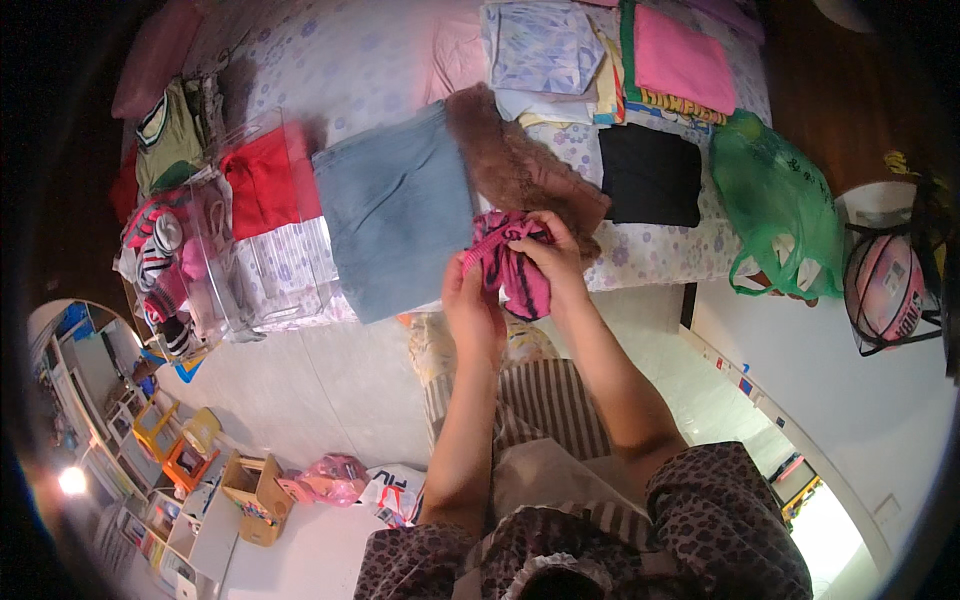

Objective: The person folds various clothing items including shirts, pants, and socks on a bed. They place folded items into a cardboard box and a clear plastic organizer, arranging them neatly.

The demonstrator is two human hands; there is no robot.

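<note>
A pink and black patterned cloth item (517,274) is held between both hands over the near edge of the bed. My left hand (474,307) grips its ribbed band at the left, and my right hand (555,262) pinches the upper right part. Just behind lie folded blue-grey denim (397,214) and a brown fuzzy garment (525,161). Folded black cloth (651,176) rests to the right. At the left, red cloth (262,180) lies by a clear plastic box (255,300), beside a heap of striped socks (165,255).
Folded clothes (544,49) and a pink folded cloth (682,60) lie farther back on the flowered bedsheet (352,75). A green plastic bag (780,195) sits at the bed's right corner, near a netted basketball (889,285). Small stools (184,461) stand on the floor at lower left.
</note>
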